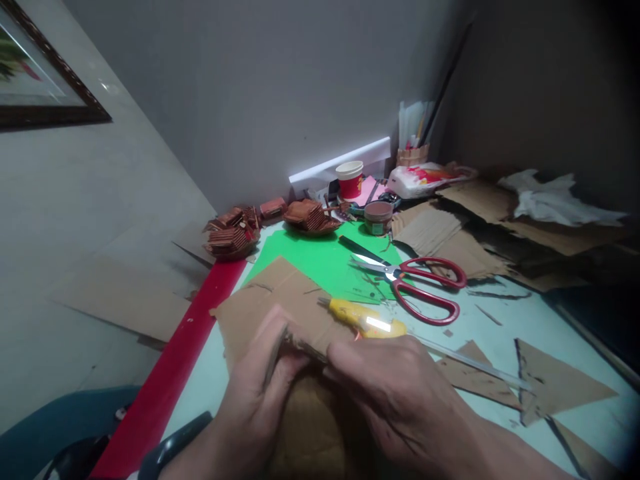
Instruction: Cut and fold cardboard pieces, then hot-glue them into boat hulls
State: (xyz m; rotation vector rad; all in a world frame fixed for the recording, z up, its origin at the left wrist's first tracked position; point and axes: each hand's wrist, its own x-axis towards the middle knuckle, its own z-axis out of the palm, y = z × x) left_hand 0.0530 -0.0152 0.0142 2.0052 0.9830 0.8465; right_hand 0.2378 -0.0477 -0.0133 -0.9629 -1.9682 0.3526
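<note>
Both hands close on a piece of brown cardboard [310,427] in front of me, its torn edge turned up between them. My left hand [260,387] pinches the left end, thumb on one side and fingers on the other. My right hand [405,380] grips the right end of that edge; its lower fingers are partly hidden. A flat cardboard sheet [280,287] lies just beyond the hands. Next to it, past my right knuckles, lies a yellow glue gun [367,319] with a long clear glue stick [475,363]. Red-handled scissors [425,273] rest open behind it.
Green paper [320,257] covers the table's middle. Behind it sit brown cardboard models [310,217], a jar [379,217] and a red paper cup [350,179]. Cut cardboard triangles [560,380] lie at right, below stacked cardboard [480,200]. A red strip [190,327] edges the table's left.
</note>
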